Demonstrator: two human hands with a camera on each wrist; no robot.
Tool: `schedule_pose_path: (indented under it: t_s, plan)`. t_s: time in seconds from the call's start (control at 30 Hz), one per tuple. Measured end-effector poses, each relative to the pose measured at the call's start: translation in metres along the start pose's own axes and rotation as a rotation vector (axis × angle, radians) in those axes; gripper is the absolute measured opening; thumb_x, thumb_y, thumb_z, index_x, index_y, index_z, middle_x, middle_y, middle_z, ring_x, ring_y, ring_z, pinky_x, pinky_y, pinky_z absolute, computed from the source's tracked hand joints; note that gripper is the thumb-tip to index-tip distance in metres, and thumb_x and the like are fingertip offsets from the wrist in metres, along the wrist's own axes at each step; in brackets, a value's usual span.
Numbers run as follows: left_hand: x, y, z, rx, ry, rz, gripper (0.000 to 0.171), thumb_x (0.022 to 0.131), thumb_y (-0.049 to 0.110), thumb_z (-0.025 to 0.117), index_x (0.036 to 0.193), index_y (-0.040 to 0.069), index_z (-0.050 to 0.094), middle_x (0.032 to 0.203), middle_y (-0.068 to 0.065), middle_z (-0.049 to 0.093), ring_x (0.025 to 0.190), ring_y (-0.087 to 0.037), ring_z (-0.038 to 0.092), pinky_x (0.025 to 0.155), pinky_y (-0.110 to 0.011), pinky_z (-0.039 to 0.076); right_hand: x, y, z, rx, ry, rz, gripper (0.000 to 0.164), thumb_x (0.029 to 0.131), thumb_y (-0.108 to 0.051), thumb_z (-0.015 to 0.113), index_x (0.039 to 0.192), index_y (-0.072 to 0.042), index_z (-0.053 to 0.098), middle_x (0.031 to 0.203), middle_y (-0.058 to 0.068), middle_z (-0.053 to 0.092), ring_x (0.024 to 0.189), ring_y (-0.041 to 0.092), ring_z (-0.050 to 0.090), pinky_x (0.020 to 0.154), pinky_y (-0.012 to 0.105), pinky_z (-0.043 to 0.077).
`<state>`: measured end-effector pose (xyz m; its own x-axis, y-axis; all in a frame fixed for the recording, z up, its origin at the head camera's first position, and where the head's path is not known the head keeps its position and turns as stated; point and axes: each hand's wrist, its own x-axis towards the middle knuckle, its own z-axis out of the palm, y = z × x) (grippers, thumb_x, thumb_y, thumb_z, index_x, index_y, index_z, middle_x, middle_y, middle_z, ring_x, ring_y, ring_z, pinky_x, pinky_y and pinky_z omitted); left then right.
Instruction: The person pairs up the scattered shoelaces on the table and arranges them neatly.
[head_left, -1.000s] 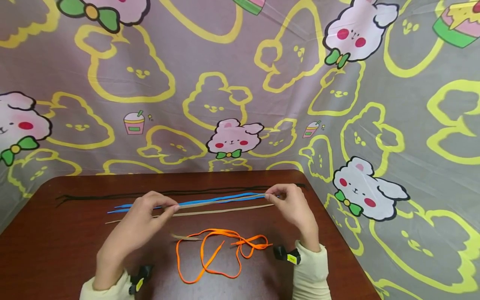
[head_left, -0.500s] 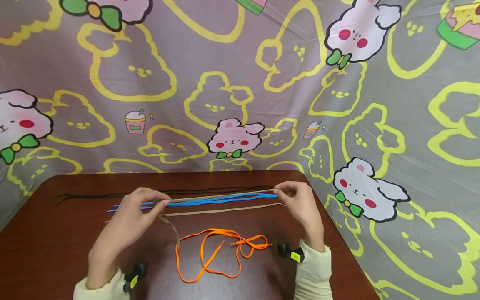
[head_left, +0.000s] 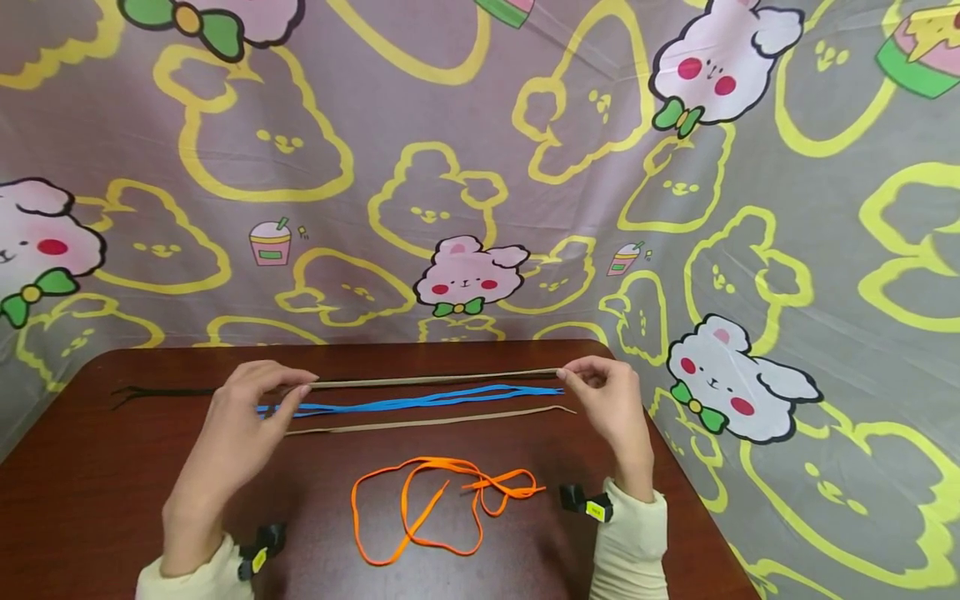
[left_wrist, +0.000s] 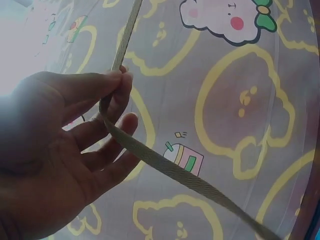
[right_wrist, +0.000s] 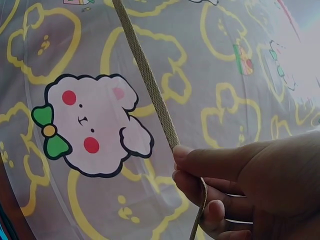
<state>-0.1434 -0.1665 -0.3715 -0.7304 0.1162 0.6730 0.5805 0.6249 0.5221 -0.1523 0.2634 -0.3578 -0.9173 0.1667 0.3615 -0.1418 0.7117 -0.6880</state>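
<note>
A tan shoelace (head_left: 435, 379) is stretched nearly straight between both hands. My left hand (head_left: 240, 421) pinches it between thumb and forefinger, and a loose end (left_wrist: 175, 172) trails past the palm in the left wrist view. At the other side, my right hand (head_left: 611, 400) pinches the lace with thumb and fingertips; a short tail (right_wrist: 202, 202) hangs by the fingers in the right wrist view. A second tan shoelace (head_left: 450, 419) lies on the table nearer to me. Between the two tan laces lie blue shoelaces (head_left: 420, 404), side by side.
Black shoelaces (head_left: 172, 392) run along the back of the brown table (head_left: 97, 492), partly covered by the held lace in the head view. An orange shoelace (head_left: 480, 533) lies in loose loops at the front. A printed cloth (head_left: 360, 183) encloses the back and right.
Both hands have lifted and moved away from me with the taut tan lace, from over the blue laces to over the black ones. Its loose end has left the orange lace.
</note>
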Motion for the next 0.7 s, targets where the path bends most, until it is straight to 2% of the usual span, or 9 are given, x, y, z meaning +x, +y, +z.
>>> schedule_pose_path:
  t_s: [0.2,0.43,0.57,0.7]
  plan:
    - [-0.002,-0.008,-0.002,0.039,0.011,-0.01,0.018,0.085,-0.009,0.075,0.099,0.002,0.077,0.091,-0.013,0.073,0.104,-0.036,0.058,0.085,-0.035,0.036,0.0,0.004,-0.002,-0.01,0.008,0.013,0.011,0.093,-0.017,0.076,0.098,-0.007,0.079,0.086,0.012,0.074,0.072,0.021,0.058,0.063,0.028,0.046]
    - [-0.002,-0.019,-0.002,0.064,0.051,-0.019,0.02,0.086,-0.01,0.074,0.103,-0.001,0.077,0.091,-0.016,0.073,0.102,-0.038,0.058,0.08,-0.032,0.035,0.001,0.007,-0.004,-0.024,0.025,0.001,0.013,0.094,-0.011,0.073,0.105,-0.004,0.078,0.092,0.013,0.075,0.073,0.025,0.058,0.063,0.028,0.045]
    - [-0.002,-0.023,-0.002,0.073,0.084,-0.032,0.02,0.086,-0.011,0.073,0.104,-0.003,0.077,0.091,-0.019,0.073,0.101,-0.039,0.058,0.08,-0.032,0.034,0.001,0.01,-0.004,-0.02,0.044,0.008,0.012,0.094,-0.013,0.075,0.102,-0.005,0.079,0.088,0.012,0.075,0.071,0.026,0.058,0.061,0.027,0.044]
    - [-0.003,-0.025,-0.006,0.089,0.087,-0.072,0.02,0.089,-0.01,0.071,0.106,-0.003,0.076,0.091,-0.02,0.072,0.101,-0.039,0.058,0.078,-0.034,0.034,0.002,0.012,-0.004,-0.026,0.069,0.026,0.013,0.093,-0.018,0.076,0.096,-0.005,0.078,0.081,0.01,0.072,0.07,0.027,0.058,0.061,0.028,0.043]
